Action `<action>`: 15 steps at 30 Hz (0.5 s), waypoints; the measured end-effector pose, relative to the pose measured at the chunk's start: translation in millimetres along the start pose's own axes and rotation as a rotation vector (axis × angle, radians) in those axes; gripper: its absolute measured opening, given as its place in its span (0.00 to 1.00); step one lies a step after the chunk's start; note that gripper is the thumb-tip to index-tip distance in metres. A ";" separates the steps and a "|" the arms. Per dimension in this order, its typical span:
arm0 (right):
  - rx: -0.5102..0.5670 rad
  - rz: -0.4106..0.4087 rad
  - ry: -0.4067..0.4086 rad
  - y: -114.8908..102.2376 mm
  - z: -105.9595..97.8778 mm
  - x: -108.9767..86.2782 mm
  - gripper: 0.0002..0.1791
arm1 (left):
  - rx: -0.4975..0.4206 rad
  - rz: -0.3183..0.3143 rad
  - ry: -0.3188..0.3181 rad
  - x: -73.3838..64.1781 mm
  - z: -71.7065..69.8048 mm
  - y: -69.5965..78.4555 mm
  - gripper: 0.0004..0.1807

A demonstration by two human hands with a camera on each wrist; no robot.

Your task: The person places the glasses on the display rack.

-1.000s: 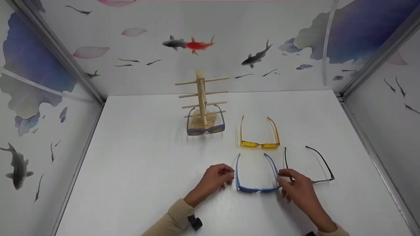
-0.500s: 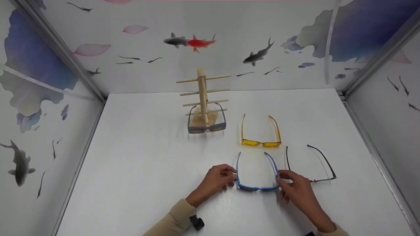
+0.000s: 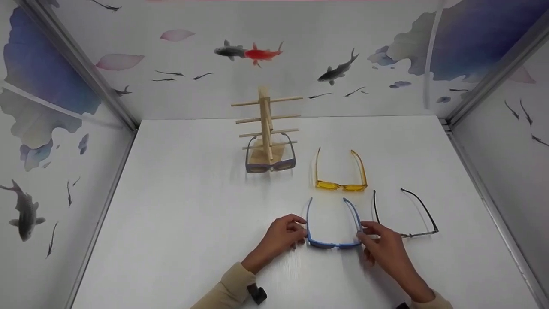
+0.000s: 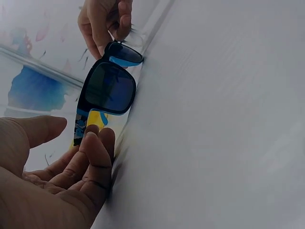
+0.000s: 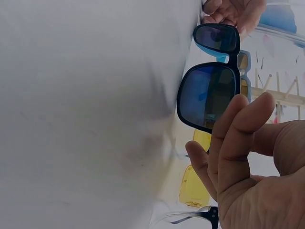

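A pair of blue sunglasses (image 3: 334,245) with dark lenses rests on the white table, temples open and pointing away from me. My right hand (image 3: 388,249) pinches its right temple near the hinge. At the left hinge, the fingertips of my left hand (image 3: 281,236) lie close against the other temple. In the left wrist view the left thumb (image 4: 50,130) stands apart from the patterned temple (image 4: 80,128), while the fingers curve beside it. The right wrist view shows the dark lenses (image 5: 205,93) facing me; the right hand's grip point is partly hidden behind its fingers.
Behind the sunglasses lie yellow glasses (image 3: 342,186). Clear glasses with dark temples (image 3: 422,210) lie right, partly behind the right hand. A wooden eyewear stand (image 3: 266,124) with several crossbars holds purplish-grey sunglasses (image 3: 271,166) at its lowest bar. Printed walls (image 3: 180,64) enclose the table.
The blue sunglasses have shifted slightly left with my right hand, narrowing the gap to my left fingertips. The other glasses and the stand keep their places; the head view has tilted a little.
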State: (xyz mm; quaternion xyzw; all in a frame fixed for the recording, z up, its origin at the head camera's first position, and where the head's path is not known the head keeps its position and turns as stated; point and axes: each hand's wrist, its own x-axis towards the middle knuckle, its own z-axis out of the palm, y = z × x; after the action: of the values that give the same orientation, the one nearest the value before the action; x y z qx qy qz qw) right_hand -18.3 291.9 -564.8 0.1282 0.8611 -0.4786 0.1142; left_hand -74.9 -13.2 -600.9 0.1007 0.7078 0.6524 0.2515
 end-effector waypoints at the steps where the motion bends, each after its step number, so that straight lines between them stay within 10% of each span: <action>1: -0.001 0.000 0.002 -0.3 0.0 0.2 0.24 | -0.002 -0.003 0.000 -0.8 0.2 0.6 0.16; 15: 0.010 0.008 0.006 0.0 2.6 0.7 0.24 | 0.034 -0.019 -0.004 -6.5 0.2 -0.6 0.19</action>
State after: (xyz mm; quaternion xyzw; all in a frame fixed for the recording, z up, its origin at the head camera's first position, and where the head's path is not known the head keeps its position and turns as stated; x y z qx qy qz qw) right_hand -18.8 289.7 -566.4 0.1339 0.8586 -0.4819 0.1128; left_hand -69.1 -16.1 -600.1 0.0994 0.7190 0.6377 0.2577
